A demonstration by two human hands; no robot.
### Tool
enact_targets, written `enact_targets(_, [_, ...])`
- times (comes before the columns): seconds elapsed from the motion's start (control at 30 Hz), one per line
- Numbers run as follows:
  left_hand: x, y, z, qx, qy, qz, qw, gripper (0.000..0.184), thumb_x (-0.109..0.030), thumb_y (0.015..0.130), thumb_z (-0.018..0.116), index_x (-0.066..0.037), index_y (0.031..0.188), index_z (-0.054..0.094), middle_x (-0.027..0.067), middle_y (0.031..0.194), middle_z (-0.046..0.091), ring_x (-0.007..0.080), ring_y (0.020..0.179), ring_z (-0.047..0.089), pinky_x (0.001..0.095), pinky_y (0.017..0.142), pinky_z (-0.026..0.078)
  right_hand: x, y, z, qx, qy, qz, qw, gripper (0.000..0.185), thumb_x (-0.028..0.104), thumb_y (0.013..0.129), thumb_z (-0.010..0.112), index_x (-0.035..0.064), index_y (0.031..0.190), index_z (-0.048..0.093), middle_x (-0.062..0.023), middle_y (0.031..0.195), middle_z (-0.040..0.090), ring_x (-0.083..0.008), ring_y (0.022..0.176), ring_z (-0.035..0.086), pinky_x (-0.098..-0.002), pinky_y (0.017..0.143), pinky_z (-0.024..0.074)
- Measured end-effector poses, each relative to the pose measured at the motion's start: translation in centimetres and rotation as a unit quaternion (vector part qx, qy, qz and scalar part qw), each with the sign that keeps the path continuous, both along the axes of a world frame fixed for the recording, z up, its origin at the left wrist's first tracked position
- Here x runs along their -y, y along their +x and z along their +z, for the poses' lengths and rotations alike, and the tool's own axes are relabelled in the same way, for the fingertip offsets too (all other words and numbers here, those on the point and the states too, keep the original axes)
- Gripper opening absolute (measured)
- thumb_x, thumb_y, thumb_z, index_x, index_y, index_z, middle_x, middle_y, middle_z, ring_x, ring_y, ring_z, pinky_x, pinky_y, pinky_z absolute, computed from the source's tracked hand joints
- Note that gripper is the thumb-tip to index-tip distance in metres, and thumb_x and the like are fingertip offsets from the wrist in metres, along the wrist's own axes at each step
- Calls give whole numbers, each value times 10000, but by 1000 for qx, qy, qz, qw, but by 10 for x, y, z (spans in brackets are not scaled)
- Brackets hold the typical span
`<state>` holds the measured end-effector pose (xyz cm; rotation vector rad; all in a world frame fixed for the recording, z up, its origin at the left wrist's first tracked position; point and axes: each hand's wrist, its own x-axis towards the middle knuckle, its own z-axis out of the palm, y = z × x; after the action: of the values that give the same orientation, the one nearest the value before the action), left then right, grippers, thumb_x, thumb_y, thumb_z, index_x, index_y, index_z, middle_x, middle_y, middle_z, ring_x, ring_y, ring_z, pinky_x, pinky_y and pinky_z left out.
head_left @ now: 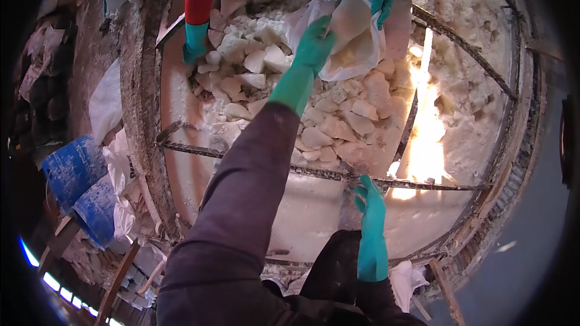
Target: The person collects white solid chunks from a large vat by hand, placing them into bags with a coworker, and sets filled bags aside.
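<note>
My left hand [314, 45], in a green glove, reaches across to the left rim of a white sack [379, 48], its fingers curled at the rim and appearing to grip it. Inside the sack's mouth lies a pale mass [351, 18]. At the opposite rim, another person's gloved hand [377, 0] holds the sack. My right hand [371, 217], gloved in teal, is empty beside the near metal bar [423, 185], its fingers apart. Whitish lumps [314, 137] are heaped under and around the sack.
Another person's gloved hand [194, 42] with a red cuff rests at the heap's left. Crusted metal bars cross the pale bed, one slanting at right [465, 48]. Bright light [426, 139] strikes the bed. Blue drums [75, 166] lie at far left beside a wooden beam [139, 96].
</note>
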<state>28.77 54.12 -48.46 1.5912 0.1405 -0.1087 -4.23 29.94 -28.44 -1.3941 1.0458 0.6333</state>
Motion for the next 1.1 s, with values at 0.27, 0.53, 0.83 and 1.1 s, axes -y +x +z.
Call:
enact_targets(0.27, [0, -25, -22, -143, 53, 166, 974, 332, -159, 787, 698, 49, 1018, 582, 163, 988, 650, 303, 912, 643, 377, 826, 510, -70, 158, -76, 96, 33, -5, 995, 605, 511, 929, 490, 183, 1431, 409, 27, 1443, 418, -162, 1276, 429, -353, 1065, 273])
enact_targets(0.53, [-46, -33, 38, -169, -82, 238, 953, 132, -25, 778, 622, 45, 889, 603, 115, 700, 611, 209, 474, 576, 327, 368, 461, -62, 20, -77, -100, 75, -74, 989, 501, 402, 919, 554, 189, 1368, 498, 55, 1288, 567, -117, 1050, 569, -307, 886, 390])
enact_targets(0.83, [-80, -10, 50, -91, -25, 297, 950, 154, -33, 777, 651, 13, 915, 600, 89, 778, 601, 174, 573, 563, 336, 484, 486, 36, -31, -48, -18, 77, -138, 987, 425, 315, 925, 564, 161, 1321, 542, 15, 1166, 636, -106, 946, 615, -229, 775, 436])
enact_targets(1.1, [-65, -18, 69, -165, 35, 286, 943, 253, -17, 774, 675, 4, 1012, 592, 120, 862, 642, 213, 598, 632, 320, 497, 563, 92, -37, -151, 176, -60, 28, 982, 413, 216, 947, 521, 72, 1334, 527, -81, 1308, 541, -165, 1053, 562, -303, 885, 459])
